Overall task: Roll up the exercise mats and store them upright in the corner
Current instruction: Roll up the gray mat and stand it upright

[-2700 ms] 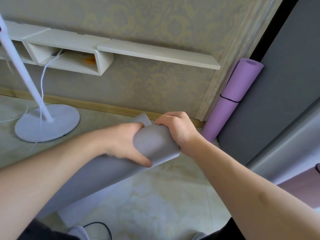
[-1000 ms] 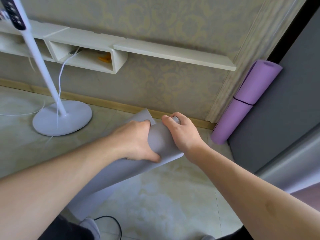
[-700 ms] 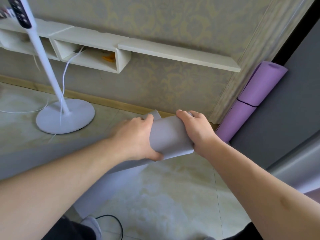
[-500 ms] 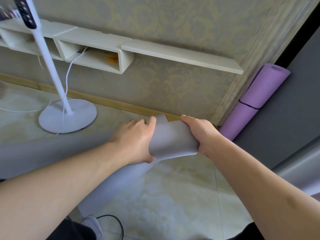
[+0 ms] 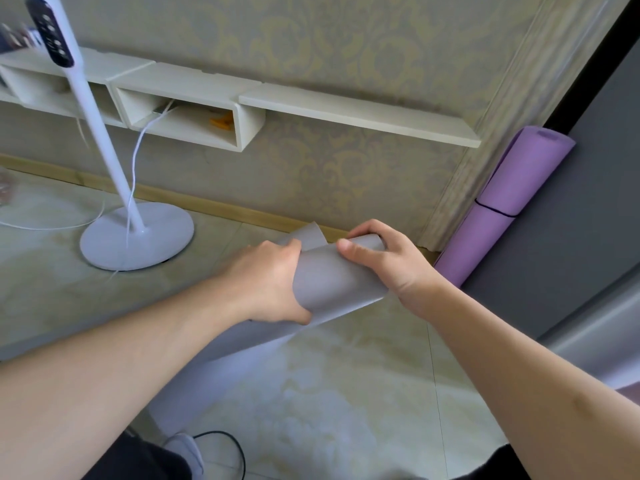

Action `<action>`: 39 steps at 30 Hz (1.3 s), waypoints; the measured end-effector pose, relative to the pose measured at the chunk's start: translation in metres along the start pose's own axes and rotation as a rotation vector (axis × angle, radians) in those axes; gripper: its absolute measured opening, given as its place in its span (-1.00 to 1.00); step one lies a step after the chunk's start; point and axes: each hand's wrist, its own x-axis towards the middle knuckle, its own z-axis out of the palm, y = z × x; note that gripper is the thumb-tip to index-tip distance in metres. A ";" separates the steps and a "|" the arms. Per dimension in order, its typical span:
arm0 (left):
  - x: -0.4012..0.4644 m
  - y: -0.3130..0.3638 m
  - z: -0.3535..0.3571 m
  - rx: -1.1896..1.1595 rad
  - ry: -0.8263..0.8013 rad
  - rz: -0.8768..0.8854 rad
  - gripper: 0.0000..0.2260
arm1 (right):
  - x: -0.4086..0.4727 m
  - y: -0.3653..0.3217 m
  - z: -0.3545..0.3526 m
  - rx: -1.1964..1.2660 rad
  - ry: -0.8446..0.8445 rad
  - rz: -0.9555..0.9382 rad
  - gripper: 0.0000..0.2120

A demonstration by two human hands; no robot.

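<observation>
A grey exercise mat [image 5: 332, 282] is rolled into a loose tube and held off the floor, slanting down toward my lower left. My left hand [image 5: 270, 282] grips the roll from its left side, thumb underneath. My right hand [image 5: 384, 261] holds the roll's upper end, thumb on top and fingers curled over the rim. A loose corner of the mat sticks up between the two hands. A purple rolled mat [image 5: 502, 202] with a dark strap stands upright in the corner at the right.
A white floor-lamp stand [image 5: 136, 237] with its cord stands on the tiled floor to the left. A white wall shelf [image 5: 356, 112] runs above. A dark grey panel [image 5: 568, 220] and a pale cabinet edge close off the right side. A black cable lies near my feet.
Both hands have shifted their hold around the roll's upper end, turning it tighter. The view has moved a little, and the roll stays pointed at the corner.
</observation>
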 end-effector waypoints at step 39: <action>-0.002 -0.005 -0.017 -0.215 -0.104 0.009 -0.29 | 0.006 -0.003 0.006 0.264 -0.013 -0.071 -0.67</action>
